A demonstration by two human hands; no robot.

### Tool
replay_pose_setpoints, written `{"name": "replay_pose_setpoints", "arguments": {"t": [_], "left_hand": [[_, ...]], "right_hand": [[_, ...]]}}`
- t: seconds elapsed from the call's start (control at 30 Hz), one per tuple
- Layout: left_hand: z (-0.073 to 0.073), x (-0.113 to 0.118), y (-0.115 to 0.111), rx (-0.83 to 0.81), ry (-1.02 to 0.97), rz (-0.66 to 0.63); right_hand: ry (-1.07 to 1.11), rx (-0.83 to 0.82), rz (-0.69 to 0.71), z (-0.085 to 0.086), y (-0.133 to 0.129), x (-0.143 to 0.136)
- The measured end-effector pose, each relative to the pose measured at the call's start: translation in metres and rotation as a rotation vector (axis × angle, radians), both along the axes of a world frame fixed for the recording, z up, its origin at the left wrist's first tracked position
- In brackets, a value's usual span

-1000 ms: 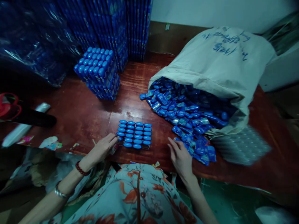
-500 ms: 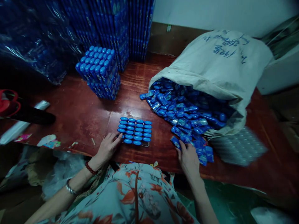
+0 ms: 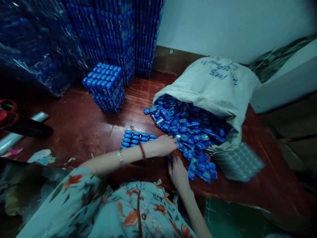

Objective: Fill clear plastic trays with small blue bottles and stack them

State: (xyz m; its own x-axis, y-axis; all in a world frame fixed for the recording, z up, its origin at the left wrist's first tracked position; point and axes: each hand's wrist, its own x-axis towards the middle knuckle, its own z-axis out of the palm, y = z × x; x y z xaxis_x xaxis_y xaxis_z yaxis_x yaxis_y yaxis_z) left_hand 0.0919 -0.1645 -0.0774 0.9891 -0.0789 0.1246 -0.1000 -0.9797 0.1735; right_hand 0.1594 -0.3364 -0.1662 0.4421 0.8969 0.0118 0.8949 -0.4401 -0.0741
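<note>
My left hand reaches across the table to the near edge of a loose pile of small blue bottles. Its fingers are bent and closed at a blue bottle there. Just below it, my right hand is closed on another small blue bottle, which shows only in part. Under my left forearm lies a block of blue bottles in neat rows, its near part hidden by the arm. The loose pile spills from the mouth of a white woven sack with handwriting on it.
A stacked block of blue bottles stands at the back left. Behind it rise tall stacks of blue packs. A clear moulded tray lies right of the pile. A black bottle with a red lid is at far left.
My left hand has left the rows of bottles and crossed right to the pile. My right hand has moved left with a blue bottle. The view has shifted slightly.
</note>
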Motion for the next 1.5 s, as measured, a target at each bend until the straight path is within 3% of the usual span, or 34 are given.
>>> {"name": "replay_pose_setpoints", "arguments": {"t": [0.07,0.17,0.3,0.43,0.53,0.63,0.7,0.77,0.87,0.97,1.03,1.13,1.23,1.33,1.5], "left_hand": [[-0.011,0.038,-0.008,0.056,0.14,-0.075],[-0.029,0.072,-0.019,0.069,0.185,-0.112],[-0.042,0.09,-0.03,0.048,0.2,-0.133],[-0.032,0.087,-0.021,0.019,0.229,-0.161],[-0.006,0.054,0.001,-0.034,0.201,-0.137],[0.028,-0.005,0.021,-0.377,0.101,-0.033],[0.045,-0.051,0.026,-0.621,0.026,0.121],[0.052,-0.096,0.022,-0.799,-0.045,0.391],[0.046,-0.158,0.006,-0.939,-0.155,0.712],[0.024,-0.207,-0.013,-1.004,-0.254,1.014],[0.006,-0.227,-0.022,-1.03,-0.33,1.203],[-0.02,-0.236,-0.031,-0.975,-0.449,1.384],[-0.038,-0.226,-0.033,-0.825,-0.493,1.368],[-0.047,-0.212,-0.032,-0.617,-0.468,1.175],[-0.061,-0.21,-0.027,-0.345,-0.318,0.884]], "right_hand": [[0.004,0.007,-0.035,-0.002,-0.011,0.002],[0.016,0.051,-0.071,-0.003,-0.031,0.004],[0.082,0.098,-0.135,-0.002,-0.045,0.002],[0.261,0.209,-0.15,-0.001,-0.044,0.004],[0.54,0.308,-0.2,0.001,-0.042,0.007],[0.931,0.351,-0.369,0.003,-0.038,0.007],[1.191,0.356,-0.461,0.007,-0.032,0.004],[1.375,0.33,-0.487,0.013,-0.025,0.001],[1.502,0.258,-0.45,0.02,-0.014,-0.003],[1.498,0.214,-0.357,0.021,-0.007,-0.004],[1.395,0.225,-0.271,0.02,-0.004,-0.005],[1.14,0.275,-0.118,0.023,0.001,-0.008],[0.855,0.366,0.103,0.029,0.005,-0.014],[0.627,0.412,0.314,0.027,0.008,-0.023],[0.335,0.324,0.488,0.017,0.012,-0.03]]}}
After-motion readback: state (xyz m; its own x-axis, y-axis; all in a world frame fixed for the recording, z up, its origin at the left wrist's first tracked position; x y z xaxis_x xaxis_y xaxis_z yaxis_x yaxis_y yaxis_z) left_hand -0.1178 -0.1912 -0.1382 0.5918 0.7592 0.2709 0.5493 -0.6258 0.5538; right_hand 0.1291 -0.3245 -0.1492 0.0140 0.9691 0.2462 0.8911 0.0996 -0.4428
